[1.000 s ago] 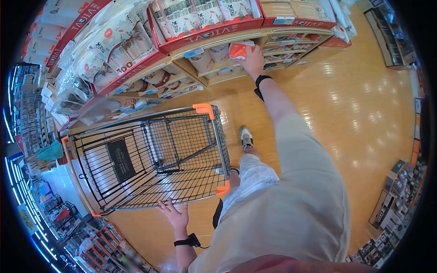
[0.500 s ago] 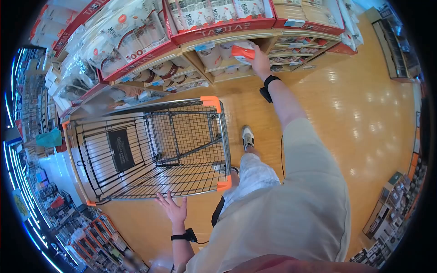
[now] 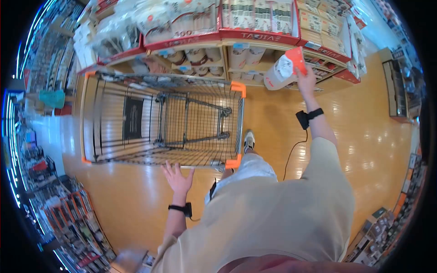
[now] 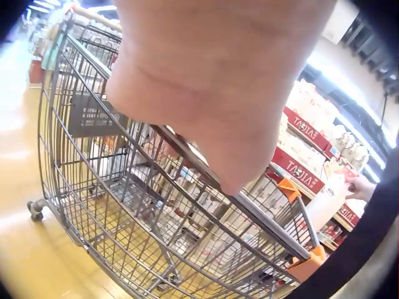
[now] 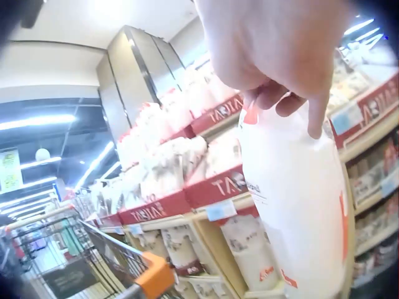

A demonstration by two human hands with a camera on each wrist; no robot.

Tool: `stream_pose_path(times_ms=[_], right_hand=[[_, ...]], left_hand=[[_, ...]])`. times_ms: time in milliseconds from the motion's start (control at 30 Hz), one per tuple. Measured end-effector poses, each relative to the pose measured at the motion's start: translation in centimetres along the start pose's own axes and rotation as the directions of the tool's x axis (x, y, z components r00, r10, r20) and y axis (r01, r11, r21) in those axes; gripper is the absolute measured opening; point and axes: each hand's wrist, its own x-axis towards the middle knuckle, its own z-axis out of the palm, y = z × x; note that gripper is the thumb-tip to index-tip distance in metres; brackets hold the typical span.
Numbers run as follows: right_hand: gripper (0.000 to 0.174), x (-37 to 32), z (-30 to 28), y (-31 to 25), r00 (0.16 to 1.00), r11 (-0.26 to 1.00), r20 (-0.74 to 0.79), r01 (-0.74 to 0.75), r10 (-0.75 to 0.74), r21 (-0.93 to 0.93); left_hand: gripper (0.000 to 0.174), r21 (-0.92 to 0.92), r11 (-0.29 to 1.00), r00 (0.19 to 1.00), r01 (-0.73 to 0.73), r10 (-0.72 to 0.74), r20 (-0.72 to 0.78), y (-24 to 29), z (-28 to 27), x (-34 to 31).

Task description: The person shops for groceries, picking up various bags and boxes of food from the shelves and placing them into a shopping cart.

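My right hand (image 3: 306, 81) grips a tall white plastic-wrapped pack (image 3: 278, 73) by its red-orange top, in front of the shelf's right part. In the right wrist view the white pack (image 5: 293, 193) hangs below my bent fingers, its long body tilted a little. On the near side of the shopping cart (image 3: 238, 88), my left hand (image 3: 178, 180) lies at the side rail with fingers spread and nothing in them. From the left wrist that hand (image 4: 206, 87) overlaps the rail, its fingers mostly hidden behind the palm. The wire basket holds nothing.
A wooden shelf (image 3: 227, 41) with red-fronted trays of white packs runs along the far side of the cart. Similar rolled white packs (image 3: 237, 58) stand in its lower compartments. Goods racks (image 3: 68, 207) rise at the left, and boxes (image 3: 371, 232) stand at the lower right.
My right hand has drawn the pack out from the shelf compartment, to the right and nearer, so its white body now shows. My left hand stays by the rail; the whole view has turned.
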Motion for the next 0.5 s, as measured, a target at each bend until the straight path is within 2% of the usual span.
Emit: stream_pose_path(times_ms=[67,133,200,267,367,500], right_hand=[[0.021,-1.7,-3.8,-5.4,0.984,0.983,0.038,0.170,-0.173,0.073],[0.019,-3.0,-6.3,-9.5,0.984,0.968,0.029,0.169,-0.178,0.187],[0.020,-5.5,-9.0,-15.4,0.993,0.934,0.031,0.096,-0.113,0.345],[0.023,-7.2,-11.5,-19.8,0.989,0.928,0.050,0.116,-0.142,0.355],[0.026,-9.4,-12.3,-23.9,0.994,0.820,0.045,0.057,-0.101,0.570],[0.026,-11.5,-7.2,-28.8,0.967,0.809,0.201,0.009,-0.157,0.588]], left_hand=[[0.081,-0.006,1.000,0.997,-0.017,0.017,-0.079,0.0,0.9,-0.5],[0.080,-0.037,0.999,0.993,-0.038,0.034,-0.117,0.4,0.3,-0.7],[0.078,-0.029,0.999,0.998,-0.036,0.034,-0.044,0.5,0.4,-1.3],[0.076,-0.061,0.992,0.992,-0.108,0.103,-0.072,0.8,1.4,-2.1],[0.074,-0.101,0.970,0.973,-0.219,0.211,-0.089,1.0,2.2,-3.2],[0.072,-0.201,0.912,0.933,-0.358,0.357,-0.042,0.7,0.9,-3.8]])
